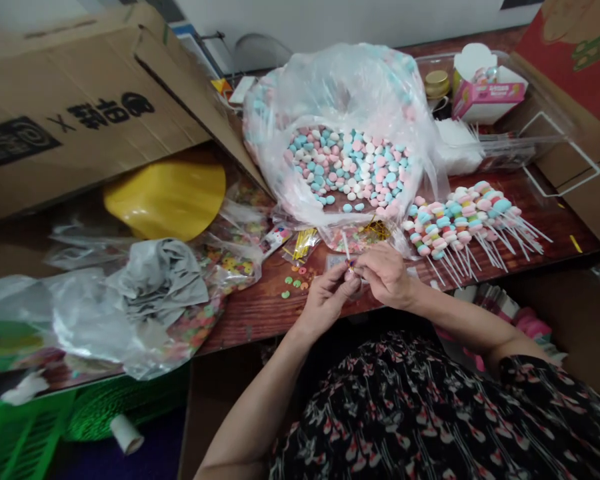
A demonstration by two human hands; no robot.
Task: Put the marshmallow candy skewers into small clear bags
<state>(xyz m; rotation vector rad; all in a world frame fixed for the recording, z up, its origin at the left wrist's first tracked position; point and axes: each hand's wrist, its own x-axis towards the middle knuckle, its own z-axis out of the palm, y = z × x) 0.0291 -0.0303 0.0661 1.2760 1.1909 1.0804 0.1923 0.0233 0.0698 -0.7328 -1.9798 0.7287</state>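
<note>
While both hands pinch at lower center, the left hand (325, 301) and right hand (387, 275) grip a white stick (346, 245) at a small candy (351, 271); candy skewers (465, 230) lie right on the wooden table (260, 313).

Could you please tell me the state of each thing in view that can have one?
Left hand, pinching the stick.
Right hand, pinching the stick.
White stick, upright between both hands.
Plastic bag, open, full of pastel candies.
Candy skewers, threaded, piled on the table.
Pink box, open.
</note>
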